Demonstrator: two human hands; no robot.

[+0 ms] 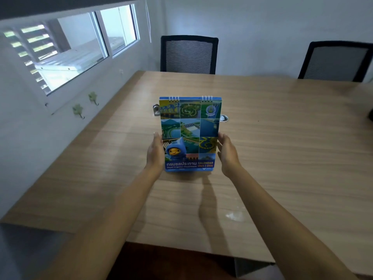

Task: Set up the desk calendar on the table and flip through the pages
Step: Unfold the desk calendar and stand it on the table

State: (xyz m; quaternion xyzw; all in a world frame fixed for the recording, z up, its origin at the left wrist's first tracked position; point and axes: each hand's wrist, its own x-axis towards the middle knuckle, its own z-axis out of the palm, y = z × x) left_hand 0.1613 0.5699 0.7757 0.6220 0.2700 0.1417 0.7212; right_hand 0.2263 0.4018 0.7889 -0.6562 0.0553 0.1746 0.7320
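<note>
- The left hand [155, 151] lies flat along the left edge of the desk calendar [189, 134], fingers straight and together, pressed against the cover's side; no finger curls around it.
- The right hand [227, 151] mirrors it at the right edge, fingers extended and slightly spread; whether they touch the cover or stand just off it cannot be told.
- Between the two palms the calendar stands upright near the middle of the wooden table [292, 148], its lower edge at the tabletop and its cover facing the camera.
- The cover carries a grid of aerial photographs, a blue cartoon mascot at lower left, Thai lettering and the word "CALENDAR" along the bottom band.
- Two sets of white wire rings bind the top edge.
- A small metal fitting [155, 110] shows just behind the calendar's upper left corner, and a round metal piece [224, 118] peeks out at its right edge.
- Both bare forearms reach in from the near edge of the table, casting a shadow on the wood.
- Two black mesh-backed chairs [189, 54] stand at the far side; a window [66, 51] fills the wall at left.
</note>
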